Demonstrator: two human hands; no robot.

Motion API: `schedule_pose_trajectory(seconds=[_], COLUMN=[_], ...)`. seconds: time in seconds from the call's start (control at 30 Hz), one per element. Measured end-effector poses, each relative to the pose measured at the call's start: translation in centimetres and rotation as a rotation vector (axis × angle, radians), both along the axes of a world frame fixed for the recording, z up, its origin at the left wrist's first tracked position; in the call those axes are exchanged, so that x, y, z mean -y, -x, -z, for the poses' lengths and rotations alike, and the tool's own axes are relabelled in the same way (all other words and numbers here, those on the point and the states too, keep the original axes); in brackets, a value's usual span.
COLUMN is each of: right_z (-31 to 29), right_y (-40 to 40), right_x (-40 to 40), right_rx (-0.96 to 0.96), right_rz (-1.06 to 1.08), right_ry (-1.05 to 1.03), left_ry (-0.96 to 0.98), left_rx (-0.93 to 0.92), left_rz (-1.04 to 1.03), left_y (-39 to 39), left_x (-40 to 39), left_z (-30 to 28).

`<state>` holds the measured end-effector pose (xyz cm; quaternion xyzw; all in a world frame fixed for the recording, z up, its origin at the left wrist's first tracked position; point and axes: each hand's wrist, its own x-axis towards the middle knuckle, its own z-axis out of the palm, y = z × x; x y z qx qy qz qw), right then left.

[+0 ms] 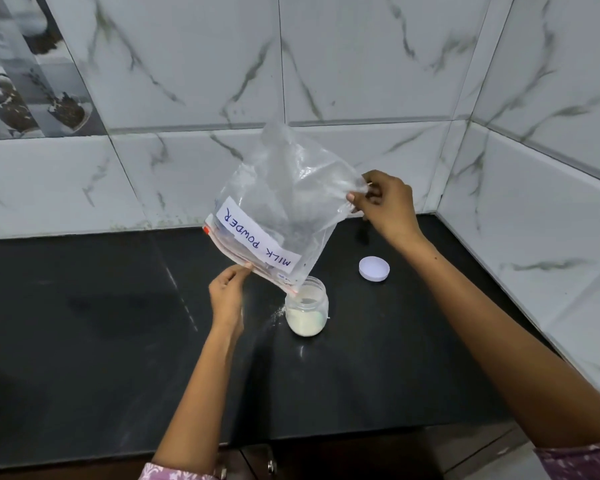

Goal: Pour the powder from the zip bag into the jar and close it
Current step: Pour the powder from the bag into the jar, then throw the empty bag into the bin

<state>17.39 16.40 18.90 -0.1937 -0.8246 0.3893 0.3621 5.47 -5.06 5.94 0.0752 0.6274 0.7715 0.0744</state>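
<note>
A clear zip bag labelled "MILK POWDER" hangs upside down over the counter, looking almost empty. Its lower zip corner dips into the mouth of a small clear jar, which holds white powder up to about its shoulder. My left hand pinches the bag's zip edge just left of the jar. My right hand grips the bag's raised bottom corner, higher and to the right. The jar's white round lid lies flat on the counter to the jar's right.
A little spilled powder dusts the black counter left of the jar. Marble-patterned tile walls stand behind and on the right, forming a corner. The counter's front edge runs along the bottom, with cabinet handles below.
</note>
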Motion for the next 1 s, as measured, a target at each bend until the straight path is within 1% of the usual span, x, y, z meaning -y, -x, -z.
schedule_pose_trajectory(seconds=[0.07,0.17,0.23,0.37,0.43,0.57,0.7,0.73,0.8,0.93,1.0], right_z=[1.1,3.7,5.0,7.5,8.5,9.4,10.1,10.2,10.0,8.1,6.8], right_y=[-0.3,-0.6,0.8,0.4,0.1,0.5,1.5,1.8,2.3,3.1,3.5], right_x=[-0.3,-0.5,0.7,0.5,0.3,0.8,1.9,2.1,2.6,3.2,3.1], right_rx=[0.051,0.091,0.128,0.203,0.275,0.438,0.609,0.622,0.549,0.285,0.215], right_rz=[0.017,0.025,-0.049,0.006,0.004,0.0,0.079,0.088,0.063,-0.036,-0.103], right_ry=[0.088,0.259,0.354,0.409,0.395,0.278,0.134,0.087,0.021,-0.132,-0.172], left_ry=[-0.052,-0.025,-0.025,0.014,0.026,0.089,0.144,0.163,0.194,0.247,0.274], left_rx=[0.006,-0.007,-0.02,-0.064,-0.098,-0.191,-0.228,-0.241,-0.276,-0.359,-0.414], left_rz=[-0.009,0.016,-0.085,-0.122,-0.146,-0.132,-0.075,-0.057,-0.021,0.074,0.138], left_y=[0.3,1.0,1.9,2.7,2.8,2.9,2.9,3.0,3.2,3.4,3.3], left_x=[0.4,1.3,3.7,4.5,4.2,3.7,3.5,3.4,3.1,2.1,1.5], left_z=[-0.4,-1.1,-1.5,-2.0,-2.5,-4.0,-5.5,-6.0,-7.1,-9.9,-11.3])
